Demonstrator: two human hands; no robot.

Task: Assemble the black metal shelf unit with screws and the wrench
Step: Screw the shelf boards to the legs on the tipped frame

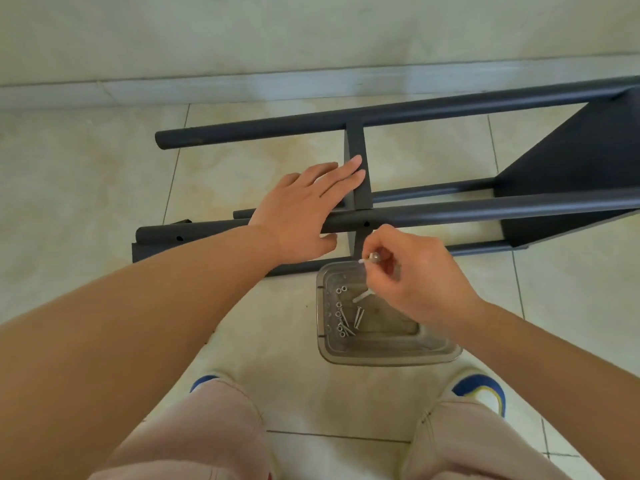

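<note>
Just beyond my right hand [412, 271], which pinches a screw [370, 258], lies the tube's hole [366, 223]; left hand [304, 206] rests flat, steadying.

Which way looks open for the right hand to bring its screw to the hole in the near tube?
Probably yes: the right hand, pinching a screw, sits just below the hole, and the left hand rests beside it without covering it.

— What's the floor [86, 174]?
— Glossy cream tiles, thin dark grout lines, soft daylight on them.
— And the wall [311, 29]?
— Pale, greenish marbled, with a grey skirting [173, 90] along its foot.
</note>
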